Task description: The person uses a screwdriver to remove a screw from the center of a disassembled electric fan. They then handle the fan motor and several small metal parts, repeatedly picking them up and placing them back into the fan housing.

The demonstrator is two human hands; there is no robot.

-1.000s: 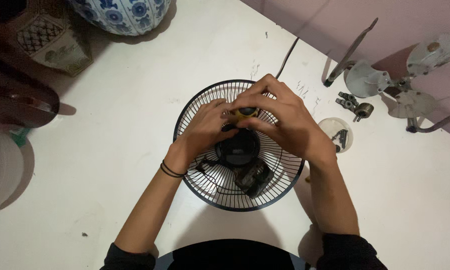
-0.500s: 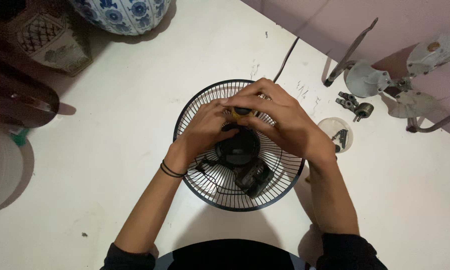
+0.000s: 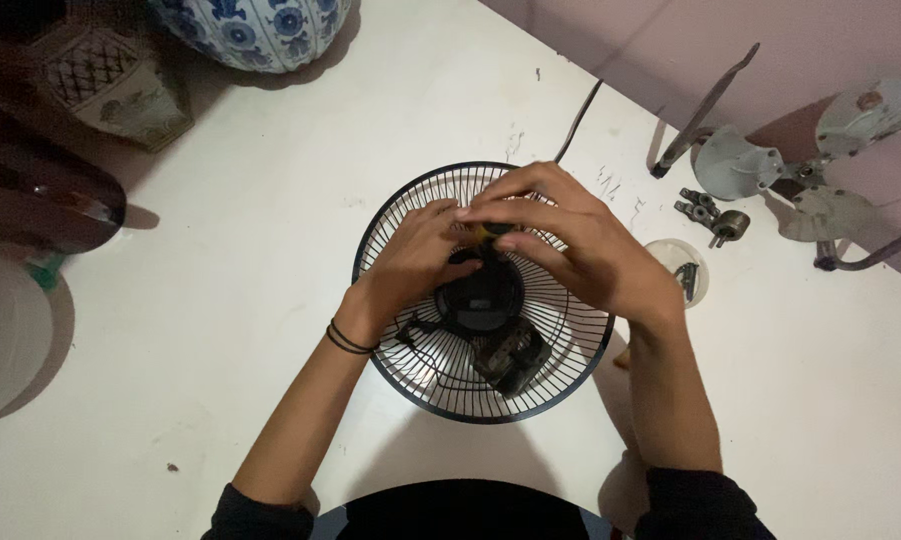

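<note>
Both hands meet at frame centre: right hand point(image 3: 570, 245) closed around a yellow-handled screwdriver point(image 3: 492, 234), left hand point(image 3: 418, 262) steadying it over the black motor housing point(image 3: 480, 298) in the wire fan guard point(image 3: 570, 362). Judged step: working a screw. Next needs firm downward pressure. Small parts dish point(image 3: 682, 275) lies right.

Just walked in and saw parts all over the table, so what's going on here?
A person has both hands over a round black wire fan guard lying flat on the white table. The left hand and right hand meet above the black motor housing at its centre, gripping a small yellow-and-black tool, mostly hidden by fingers. Grey fan blades and small metal fittings lie off to the right.
</note>
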